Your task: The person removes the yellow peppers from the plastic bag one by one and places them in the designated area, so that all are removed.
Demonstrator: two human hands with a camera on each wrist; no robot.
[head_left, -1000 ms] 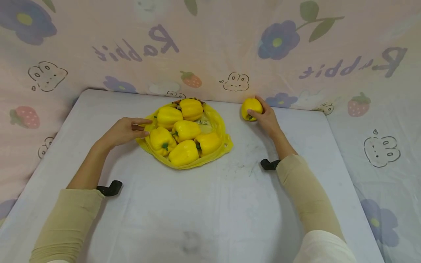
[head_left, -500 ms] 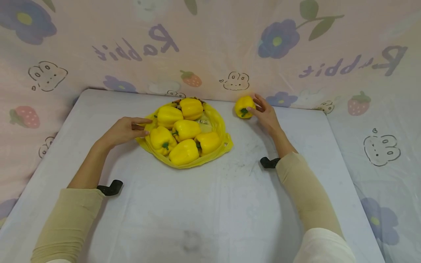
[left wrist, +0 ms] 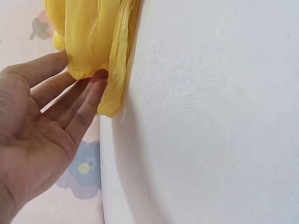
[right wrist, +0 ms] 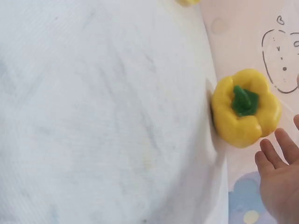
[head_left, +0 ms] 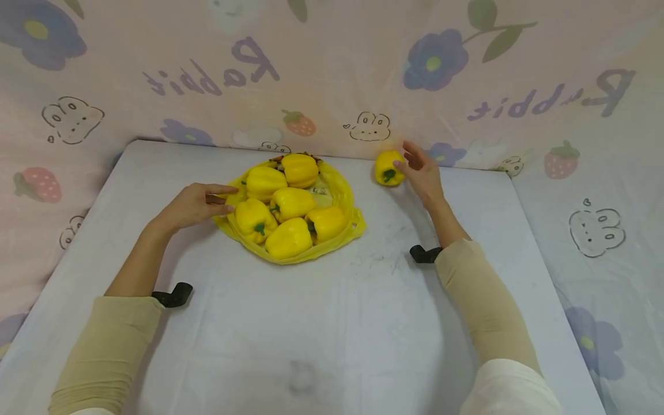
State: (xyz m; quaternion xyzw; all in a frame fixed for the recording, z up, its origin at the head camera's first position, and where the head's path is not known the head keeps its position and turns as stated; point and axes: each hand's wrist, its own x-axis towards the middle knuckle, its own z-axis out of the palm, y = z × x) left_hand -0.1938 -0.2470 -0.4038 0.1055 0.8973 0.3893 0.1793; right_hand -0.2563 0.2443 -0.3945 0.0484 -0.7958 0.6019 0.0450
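Pink sheeting [head_left: 332, 57] printed with rabbits [head_left: 74, 120] and flowers [head_left: 434, 59] rises behind a white table [head_left: 311, 323].

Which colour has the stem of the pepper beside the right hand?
The stem is green; the right wrist view shows it best.

Soft, diffuse light evenly fills the head view; faint shadows fall across the flat, white, rectangular tabletop [head_left: 249, 334]. The wrist views look paler and softly blurred, bowing its straight edge.
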